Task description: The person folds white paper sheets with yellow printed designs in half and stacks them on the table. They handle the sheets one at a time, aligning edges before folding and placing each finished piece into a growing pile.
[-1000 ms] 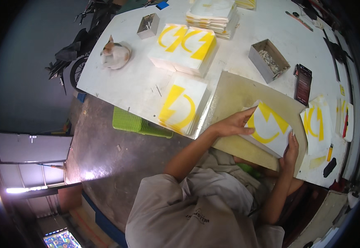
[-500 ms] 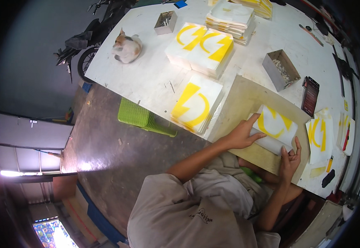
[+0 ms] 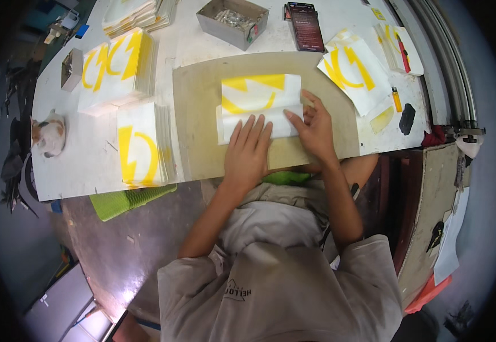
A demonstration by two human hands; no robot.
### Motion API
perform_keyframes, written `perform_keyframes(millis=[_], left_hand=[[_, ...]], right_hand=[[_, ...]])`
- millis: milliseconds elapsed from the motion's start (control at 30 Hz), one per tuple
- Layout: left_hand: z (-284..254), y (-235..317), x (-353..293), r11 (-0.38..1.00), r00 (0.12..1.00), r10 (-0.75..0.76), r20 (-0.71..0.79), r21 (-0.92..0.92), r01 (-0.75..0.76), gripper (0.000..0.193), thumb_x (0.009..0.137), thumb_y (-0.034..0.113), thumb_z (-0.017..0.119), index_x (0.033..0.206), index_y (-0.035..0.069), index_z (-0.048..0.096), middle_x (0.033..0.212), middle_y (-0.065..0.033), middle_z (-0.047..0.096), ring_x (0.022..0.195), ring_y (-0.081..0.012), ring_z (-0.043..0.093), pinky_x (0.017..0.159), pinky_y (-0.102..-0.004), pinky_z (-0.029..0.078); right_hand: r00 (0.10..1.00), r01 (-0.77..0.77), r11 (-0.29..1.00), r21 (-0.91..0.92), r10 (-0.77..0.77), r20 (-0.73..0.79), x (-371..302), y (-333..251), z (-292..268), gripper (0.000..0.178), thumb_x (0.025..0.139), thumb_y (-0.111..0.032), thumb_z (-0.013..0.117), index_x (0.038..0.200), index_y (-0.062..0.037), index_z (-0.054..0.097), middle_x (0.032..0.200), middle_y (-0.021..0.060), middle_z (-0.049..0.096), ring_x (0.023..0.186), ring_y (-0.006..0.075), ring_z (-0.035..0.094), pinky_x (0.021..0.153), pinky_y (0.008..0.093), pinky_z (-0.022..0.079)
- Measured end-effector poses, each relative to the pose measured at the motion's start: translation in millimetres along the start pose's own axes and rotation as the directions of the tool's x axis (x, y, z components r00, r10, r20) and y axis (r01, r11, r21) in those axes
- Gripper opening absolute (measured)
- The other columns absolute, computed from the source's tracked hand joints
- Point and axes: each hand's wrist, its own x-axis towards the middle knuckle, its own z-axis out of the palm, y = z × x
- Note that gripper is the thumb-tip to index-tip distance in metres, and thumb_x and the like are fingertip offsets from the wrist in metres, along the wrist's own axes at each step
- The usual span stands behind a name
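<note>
A white sheet with yellow print (image 3: 253, 93), its near part folded over, lies on the tan board (image 3: 196, 102) in front of me. My left hand (image 3: 249, 145) rests flat on the folded part, fingers stretched forward. At the sheet's right edge is my right hand (image 3: 316, 126), its thumb touching the fold. Its index finger points away past the edge, apart from the thumb, and the other fingers are partly curled. Neither hand is closed round anything.
Left of the board stand a printed stack (image 3: 139, 142) and a taller stack (image 3: 125, 68). A cat (image 3: 49, 134) sits at the far left. Beyond the board are a grey box (image 3: 233, 25) and a phone (image 3: 306, 27). Loose printed sheets (image 3: 353, 71) and a yellow lighter (image 3: 396, 100) lie right.
My view has turned toward the board. The left hand has gone from holding the sheet's left side to lying flat on its folded part. The sheet now lies flatter.
</note>
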Motion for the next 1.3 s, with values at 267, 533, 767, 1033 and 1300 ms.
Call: perform_keyframes(millis=[267, 533, 767, 1033, 1300], left_hand=[[2.2, -5.7, -0.3, 0.999, 0.999, -0.035, 0.011, -0.010, 0.035, 0.031, 0.084, 0.002, 0.065, 0.115, 0.003, 0.067, 0.118, -0.0110, 0.067, 0.116, -0.0288, 0.061, 0.107, -0.0483, 0.041], [-0.4, -11.9, -3.6, 0.999, 0.992, 0.029, 0.120, 0.034, -0.033, 0.047, 0.072, 0.008, 0.070, 0.119, 0.004, 0.065, 0.123, -0.0108, 0.064, 0.121, -0.0290, 0.058, 0.111, -0.0517, 0.036], [13.0, 9.0, -23.6, 1.000, 0.971, 0.023, 0.238, -0.014, -0.020, 0.052, 0.091, 0.024, 0.063, 0.136, 0.000, 0.053, 0.144, -0.0212, 0.048, 0.136, -0.0367, 0.044, 0.115, -0.0515, 0.029], [-23.3, -19.0, -38.2, 0.990, 0.929, -0.125, 0.348, 0.109, 0.092, 0.065, 0.092, 0.045, 0.060, 0.145, 0.010, 0.046, 0.153, -0.0179, 0.038, 0.144, -0.0372, 0.032, 0.115, -0.0553, 0.023], [-31.8, -20.2, -21.7, 0.991, 0.934, -0.130, 0.332, 0.076, 0.111, 0.065, 0.088, 0.045, 0.064, 0.143, 0.013, 0.050, 0.152, -0.0186, 0.038, 0.139, -0.0364, 0.036, 0.115, -0.0543, 0.020]], right_hand=[[0.826, 0.460, 0.729, -0.507, -0.560, -0.056, -35.0, -7.6, -17.6, 0.041, 0.076, 0.001, 0.074, 0.116, -0.0006, 0.064, 0.100, 0.0175, 0.062, 0.095, 0.0322, 0.061, 0.081, 0.0385, 0.050], [0.751, 0.647, 0.470, -0.600, -0.525, 0.399, -35.2, 6.3, -22.0, 0.032, 0.078, -0.004, 0.070, 0.110, -0.0053, 0.066, 0.106, 0.0081, 0.065, 0.104, 0.0267, 0.060, 0.105, 0.0521, 0.035], [0.815, 0.558, 0.417, -0.717, -0.435, 0.381, -66.2, 10.6, -14.7, 0.034, 0.085, -0.018, 0.068, 0.118, -0.0093, 0.065, 0.127, 0.0062, 0.060, 0.123, 0.0232, 0.054, 0.109, 0.0617, 0.024], [0.883, 0.444, 0.366, -0.818, -0.334, 0.329, -82.9, 7.1, -3.8, 0.038, 0.092, -0.024, 0.062, 0.129, -0.0140, 0.061, 0.141, 0.0068, 0.052, 0.136, 0.0240, 0.043, 0.109, 0.0716, 0.013], [0.860, 0.510, 0.481, -0.713, -0.289, 0.420, -72.2, -2.5, 29.6, 0.042, 0.091, -0.019, 0.058, 0.132, -0.0089, 0.058, 0.145, 0.0112, 0.047, 0.138, 0.0306, 0.038, 0.113, 0.0635, 0.021]])
